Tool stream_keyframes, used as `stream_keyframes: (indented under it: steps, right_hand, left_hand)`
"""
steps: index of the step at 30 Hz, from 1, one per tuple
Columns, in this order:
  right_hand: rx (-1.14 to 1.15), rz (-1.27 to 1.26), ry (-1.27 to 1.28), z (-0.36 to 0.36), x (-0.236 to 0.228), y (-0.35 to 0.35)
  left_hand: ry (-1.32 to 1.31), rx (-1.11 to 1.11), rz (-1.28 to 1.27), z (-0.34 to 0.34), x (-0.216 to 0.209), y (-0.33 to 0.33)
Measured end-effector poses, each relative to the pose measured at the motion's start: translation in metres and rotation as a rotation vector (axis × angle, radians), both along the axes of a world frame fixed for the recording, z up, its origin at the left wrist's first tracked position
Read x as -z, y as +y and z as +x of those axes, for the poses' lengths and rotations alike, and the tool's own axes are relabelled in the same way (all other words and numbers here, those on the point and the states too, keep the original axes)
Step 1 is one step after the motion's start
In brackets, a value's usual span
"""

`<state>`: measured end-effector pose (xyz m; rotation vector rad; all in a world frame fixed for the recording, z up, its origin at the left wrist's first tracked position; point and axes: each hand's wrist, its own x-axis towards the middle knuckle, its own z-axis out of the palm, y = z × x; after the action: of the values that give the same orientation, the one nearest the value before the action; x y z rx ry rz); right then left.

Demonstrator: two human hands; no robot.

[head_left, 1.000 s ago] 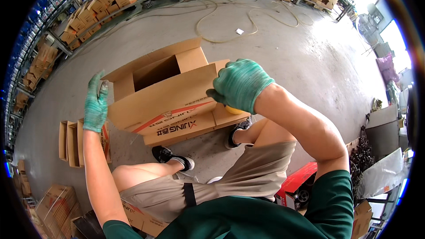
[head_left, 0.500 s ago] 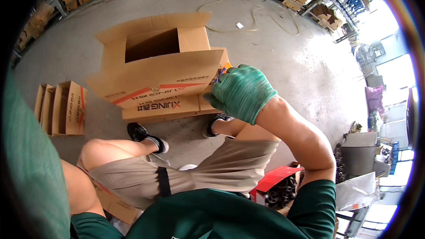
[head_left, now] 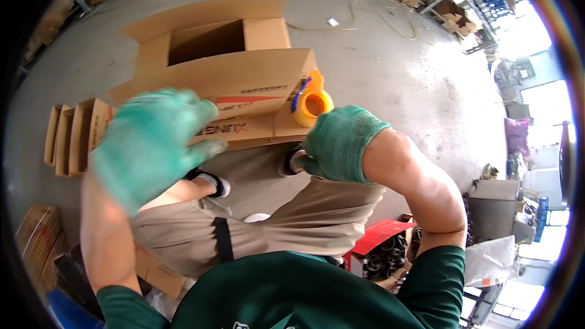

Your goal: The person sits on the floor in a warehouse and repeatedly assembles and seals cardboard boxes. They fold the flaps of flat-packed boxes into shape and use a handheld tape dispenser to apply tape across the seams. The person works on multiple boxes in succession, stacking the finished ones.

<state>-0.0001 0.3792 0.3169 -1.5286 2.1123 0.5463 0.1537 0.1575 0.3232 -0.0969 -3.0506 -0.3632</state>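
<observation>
A tall brown carton (head_left: 244, 75) stands in front of me with its top flaps raised and its dark inside showing. At its right corner sits an orange tape dispenser (head_left: 312, 102) with a blue part on its left side. My right hand (head_left: 346, 143), in a green knitted glove, is just below and right of the dispenser. Its fingers are curled downward and the tips are hidden, so whether anything is in them does not show. My left hand (head_left: 152, 143), gloved alike and smeared by motion, hangs in front of the carton's near left side, thumb and fingers apart, holding nothing visible.
Several narrow open cartons (head_left: 79, 137) stand on the floor at the left. Beside my right leg is a red-flapped box (head_left: 381, 244) of dark round parts. Flattened cardboard (head_left: 42, 244) leans at lower left. Thin hoses (head_left: 390, 24) cross the far floor before shelves.
My left hand has swung from the left edge to the carton's front. The right hand has drawn slightly down and away from the tape dispenser, which now shows fully.
</observation>
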Motion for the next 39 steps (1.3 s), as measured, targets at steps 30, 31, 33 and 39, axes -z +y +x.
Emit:
stream_keyframes:
  steps: [30,31,33,39]
  right_hand:
    - [0.84,-0.933,-1.225,0.047,0.07,-0.036]
    - [0.896,-0.88,-1.391,0.051,0.067,-0.036]
    - [0.964,-0.82,-1.647,0.065,0.075,-0.038]
    - [0.916,-0.854,-1.634,0.105,0.088,-0.045]
  left_hand:
    - [-0.274,0.229,-0.019,-0.012,0.056,0.005]
    - [-0.105,0.338,-0.136,-0.01,0.06,-0.003]
    - [-0.051,0.297,-0.103,-0.022,0.088,-0.003]
    - [0.278,0.362,-0.298,-0.036,0.13,0.012]
